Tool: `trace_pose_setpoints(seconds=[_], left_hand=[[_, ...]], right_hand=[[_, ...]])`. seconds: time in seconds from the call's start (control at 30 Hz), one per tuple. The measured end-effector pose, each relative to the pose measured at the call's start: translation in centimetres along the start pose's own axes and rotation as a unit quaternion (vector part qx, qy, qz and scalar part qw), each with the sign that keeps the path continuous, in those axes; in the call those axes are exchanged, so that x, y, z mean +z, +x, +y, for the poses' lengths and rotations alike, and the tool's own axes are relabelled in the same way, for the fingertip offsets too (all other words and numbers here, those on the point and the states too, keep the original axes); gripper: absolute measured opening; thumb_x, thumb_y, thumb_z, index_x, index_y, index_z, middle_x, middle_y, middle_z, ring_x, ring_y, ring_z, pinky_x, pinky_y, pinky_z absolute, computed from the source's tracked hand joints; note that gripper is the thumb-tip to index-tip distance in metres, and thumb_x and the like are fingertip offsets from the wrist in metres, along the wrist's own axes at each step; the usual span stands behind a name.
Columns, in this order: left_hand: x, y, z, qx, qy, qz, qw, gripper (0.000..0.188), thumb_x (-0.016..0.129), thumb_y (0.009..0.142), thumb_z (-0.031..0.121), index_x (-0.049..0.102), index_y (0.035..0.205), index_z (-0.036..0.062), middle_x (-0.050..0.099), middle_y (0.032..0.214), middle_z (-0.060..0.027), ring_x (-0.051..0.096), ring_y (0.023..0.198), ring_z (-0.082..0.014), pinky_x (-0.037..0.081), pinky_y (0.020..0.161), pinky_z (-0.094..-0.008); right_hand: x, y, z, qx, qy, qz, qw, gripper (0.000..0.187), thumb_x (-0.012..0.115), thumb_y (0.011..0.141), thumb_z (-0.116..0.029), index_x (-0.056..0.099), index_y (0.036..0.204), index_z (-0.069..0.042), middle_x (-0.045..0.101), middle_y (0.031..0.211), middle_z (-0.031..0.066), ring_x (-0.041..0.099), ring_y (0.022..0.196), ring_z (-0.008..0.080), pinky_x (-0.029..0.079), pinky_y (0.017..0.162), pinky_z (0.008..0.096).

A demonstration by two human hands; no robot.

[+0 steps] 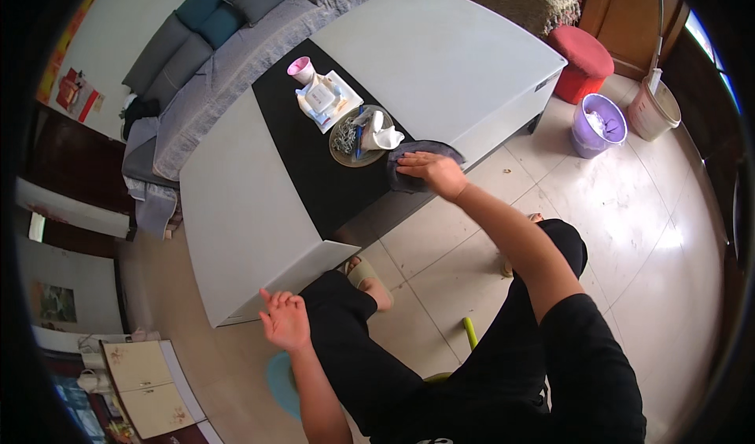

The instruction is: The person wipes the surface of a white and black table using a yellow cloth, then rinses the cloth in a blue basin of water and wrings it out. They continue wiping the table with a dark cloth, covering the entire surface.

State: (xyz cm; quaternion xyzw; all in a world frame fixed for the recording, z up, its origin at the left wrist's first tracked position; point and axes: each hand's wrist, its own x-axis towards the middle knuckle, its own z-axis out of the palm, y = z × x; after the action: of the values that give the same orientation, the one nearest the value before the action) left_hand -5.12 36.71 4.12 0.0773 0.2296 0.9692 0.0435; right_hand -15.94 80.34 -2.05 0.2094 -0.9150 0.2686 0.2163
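My right hand reaches to the front edge of the coffee table and presses on a dark grey cloth. The fingers lie close together over the cloth, which spreads around them at the table's edge. Just beyond it, on the black middle strip, stands a round tray holding small metallic-looking pieces, a blue pen-like item and a white crumpled item. My left hand is raised off the table's near left corner, fingers apart, with nothing in it.
A pink-and-white cup and a tissue pack stand farther back on the strip. To the right are a red stool, a purple bucket and a pale bucket. A sofa lines the table's far side.
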Motion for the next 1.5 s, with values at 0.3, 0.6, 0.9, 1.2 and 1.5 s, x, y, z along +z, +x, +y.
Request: trace_pose_setpoints(seconds=[0.3, 0.6, 0.9, 1.2, 1.5], left_hand=[[1.4, 2.1, -2.9, -0.055, 0.02, 0.038, 0.998, 0.041, 0.057, 0.092, 0.031, 0.052, 0.129, 0.0123, 0.053, 0.097, -0.0022, 0.048, 0.097, -0.0172, 0.034, 0.094, -0.0351], [1.3, 1.8, -2.6, -0.045, 0.034, 0.038, 0.998, 0.04, 0.059, 0.091, 0.032, 0.052, 0.126, 0.0141, 0.052, 0.096, -0.0016, 0.048, 0.096, -0.0165, 0.036, 0.092, -0.0359], [1.0, 2.1, -2.6, -0.082, 0.063, 0.023, 0.994, 0.04, 0.058, 0.091, 0.033, 0.053, 0.126, 0.0148, 0.051, 0.097, -0.0013, 0.047, 0.097, -0.0164, 0.034, 0.094, -0.0372], [0.0, 1.8, -0.7, -0.081, 0.042, 0.024, 0.996, 0.04, 0.057, 0.092, 0.033, 0.053, 0.128, 0.0159, 0.051, 0.098, -0.0012, 0.046, 0.098, -0.0162, 0.034, 0.094, -0.0375], [-0.7, 0.9, -0.1, -0.045, 0.012, 0.022, 0.999, 0.04, 0.055, 0.093, 0.032, 0.054, 0.128, 0.0155, 0.052, 0.104, -0.002, 0.047, 0.1, -0.0167, 0.033, 0.094, -0.0376]], right_hand=[[7.3, 1.2, -8.7, -0.05, 0.077, 0.04, 0.995, 0.036, 0.05, 0.081, -0.012, 0.065, 0.114, -0.011, 0.059, 0.127, 0.0052, 0.052, 0.122, 0.024, 0.038, 0.106, 0.0356], [-7.9, -5.2, 12.5, 0.249, -0.095, 0.156, 0.951, 0.037, 0.042, 0.087, -0.001, 0.063, 0.117, -0.006, 0.054, 0.133, 0.0108, 0.047, 0.128, 0.0261, 0.038, 0.106, 0.0338], [4.7, 2.0, -1.3, 0.466, 0.068, 0.424, 0.774, 0.055, 0.042, 0.074, 0.015, 0.04, 0.129, 0.007, 0.038, 0.136, 0.031, 0.04, 0.123, 0.0461, 0.033, 0.105, 0.0424], [7.7, 3.5, -13.7, 0.542, 0.352, 0.355, 0.675, 0.061, 0.051, 0.079, -0.009, 0.033, 0.137, -0.001, 0.06, 0.103, 0.0283, 0.06, 0.098, 0.0421, 0.046, 0.084, 0.0427], [8.2, 4.2, -8.8, 0.448, 0.579, 0.469, 0.493, 0.012, 0.056, 0.085, -0.016, 0.044, 0.089, -0.014, 0.045, 0.081, -0.0018, 0.044, 0.074, 0.0099, 0.039, 0.069, 0.0296]])
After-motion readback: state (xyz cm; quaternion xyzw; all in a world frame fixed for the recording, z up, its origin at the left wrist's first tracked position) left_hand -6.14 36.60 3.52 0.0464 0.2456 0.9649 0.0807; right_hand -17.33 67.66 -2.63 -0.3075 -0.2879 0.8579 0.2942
